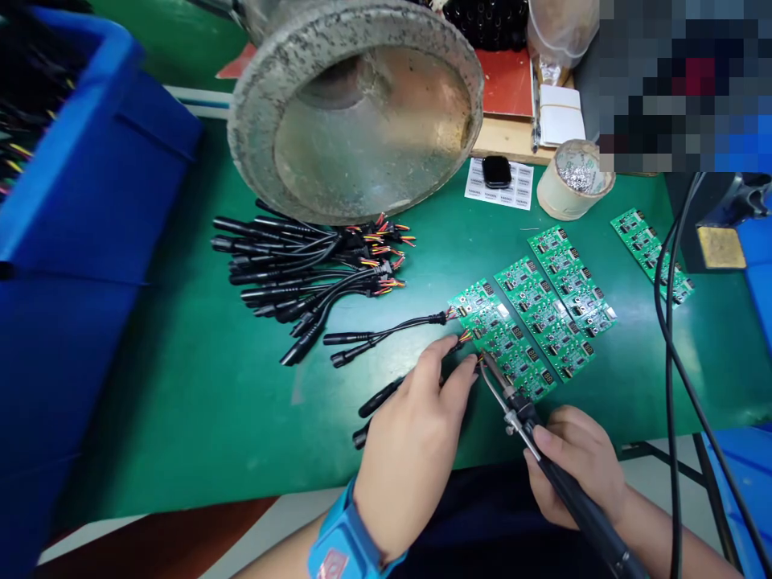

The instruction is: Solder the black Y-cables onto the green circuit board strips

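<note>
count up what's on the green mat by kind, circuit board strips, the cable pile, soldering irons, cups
Circuit board strips: 4
Piles of loose black cables: 1
Cables lying at the nearest strip: 2
Soldering irons, in the right hand: 1
Cups: 1
Total: 9

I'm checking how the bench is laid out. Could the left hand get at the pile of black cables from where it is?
Probably yes: the left hand rests by the circuit boards, and only bare green mat separates it from the cable pile.
</note>
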The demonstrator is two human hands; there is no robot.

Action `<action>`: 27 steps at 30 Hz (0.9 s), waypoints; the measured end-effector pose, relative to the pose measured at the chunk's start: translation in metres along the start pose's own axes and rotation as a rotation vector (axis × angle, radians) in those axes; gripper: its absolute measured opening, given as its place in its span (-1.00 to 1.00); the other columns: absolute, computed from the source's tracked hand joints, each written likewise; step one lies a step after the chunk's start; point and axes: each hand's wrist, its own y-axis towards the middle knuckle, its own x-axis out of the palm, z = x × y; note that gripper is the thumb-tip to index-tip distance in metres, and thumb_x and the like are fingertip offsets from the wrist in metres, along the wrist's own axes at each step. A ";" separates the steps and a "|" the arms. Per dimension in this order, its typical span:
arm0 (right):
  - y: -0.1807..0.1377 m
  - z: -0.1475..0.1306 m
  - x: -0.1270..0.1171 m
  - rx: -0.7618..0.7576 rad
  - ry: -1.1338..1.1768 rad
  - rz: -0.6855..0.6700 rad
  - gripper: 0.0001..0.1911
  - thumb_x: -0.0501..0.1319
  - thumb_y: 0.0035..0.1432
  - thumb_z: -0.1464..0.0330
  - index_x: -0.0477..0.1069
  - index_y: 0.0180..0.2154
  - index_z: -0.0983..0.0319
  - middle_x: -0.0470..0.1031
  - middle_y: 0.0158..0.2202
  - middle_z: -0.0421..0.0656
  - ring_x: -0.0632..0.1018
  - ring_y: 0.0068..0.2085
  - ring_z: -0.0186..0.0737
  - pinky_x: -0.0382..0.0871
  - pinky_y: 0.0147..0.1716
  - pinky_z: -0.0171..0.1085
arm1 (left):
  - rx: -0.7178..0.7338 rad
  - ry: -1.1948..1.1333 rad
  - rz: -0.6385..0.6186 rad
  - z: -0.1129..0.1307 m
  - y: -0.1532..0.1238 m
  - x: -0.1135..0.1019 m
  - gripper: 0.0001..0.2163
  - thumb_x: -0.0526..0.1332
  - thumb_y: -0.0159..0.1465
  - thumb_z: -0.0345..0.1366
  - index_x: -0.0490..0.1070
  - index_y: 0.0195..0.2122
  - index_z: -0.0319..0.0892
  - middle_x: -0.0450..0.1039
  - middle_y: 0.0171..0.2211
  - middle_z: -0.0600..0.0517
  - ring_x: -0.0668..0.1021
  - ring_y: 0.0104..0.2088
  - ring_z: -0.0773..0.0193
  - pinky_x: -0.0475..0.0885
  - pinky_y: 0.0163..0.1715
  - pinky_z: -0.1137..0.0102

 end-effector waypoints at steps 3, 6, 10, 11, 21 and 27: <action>-0.002 0.000 0.000 0.011 0.003 -0.013 -0.51 0.15 0.04 0.52 0.20 0.04 0.23 0.33 -0.59 -0.29 0.36 -0.61 -0.35 0.33 -0.64 -0.35 | 0.002 -0.010 -0.008 -0.001 0.001 0.001 -0.76 0.08 0.28 -0.40 0.36 -0.03 -0.19 0.33 0.02 -0.15 0.56 -0.19 0.15 0.52 -0.29 0.34; -0.003 0.000 0.000 0.005 0.001 -0.003 -0.51 0.14 0.04 0.53 0.19 0.05 0.25 0.32 -0.59 -0.29 0.35 -0.62 -0.35 0.33 -0.63 -0.34 | 0.007 -0.013 0.000 -0.001 0.001 0.001 -0.76 0.07 0.29 -0.39 0.36 -0.03 -0.21 0.34 0.01 -0.16 0.57 -0.18 0.13 0.52 -0.28 0.33; 0.000 -0.001 0.000 0.003 -0.003 0.005 -0.48 0.12 0.06 0.54 0.16 0.08 0.24 0.32 -0.60 -0.30 0.34 -0.62 -0.36 0.33 -0.64 -0.34 | 0.009 -0.004 0.009 -0.001 0.001 0.002 -0.76 0.06 0.30 -0.38 0.36 -0.03 -0.23 0.36 0.00 -0.17 0.57 -0.18 0.13 0.52 -0.29 0.33; 0.001 -0.001 0.000 0.004 -0.002 0.006 -0.48 0.12 0.06 0.54 0.15 0.08 0.23 0.32 -0.59 -0.30 0.34 -0.62 -0.36 0.33 -0.64 -0.34 | 0.009 -0.002 0.012 -0.001 0.001 0.002 -0.76 0.05 0.30 -0.38 0.36 -0.03 -0.22 0.36 0.00 -0.17 0.57 -0.19 0.13 0.52 -0.30 0.34; -0.013 0.000 -0.007 0.087 0.127 0.060 -0.42 0.11 0.06 0.56 0.14 0.14 0.23 0.40 -0.55 -0.23 0.39 -0.56 -0.30 0.46 -0.52 -0.24 | -0.010 0.016 -0.010 0.000 0.002 0.000 -0.76 0.04 0.31 -0.38 0.34 -0.02 -0.20 0.38 0.00 -0.16 0.58 -0.20 0.14 0.53 -0.29 0.32; -0.017 -0.001 -0.007 0.185 0.230 0.096 -0.44 0.10 0.06 0.63 0.22 0.10 0.18 0.45 -0.39 -0.14 0.49 -0.32 -0.20 0.51 -0.38 -0.15 | 0.001 0.006 0.041 0.001 0.004 0.002 -0.79 0.04 0.31 -0.36 0.35 -0.07 -0.25 0.39 -0.05 -0.16 0.58 -0.26 0.16 0.53 -0.37 0.31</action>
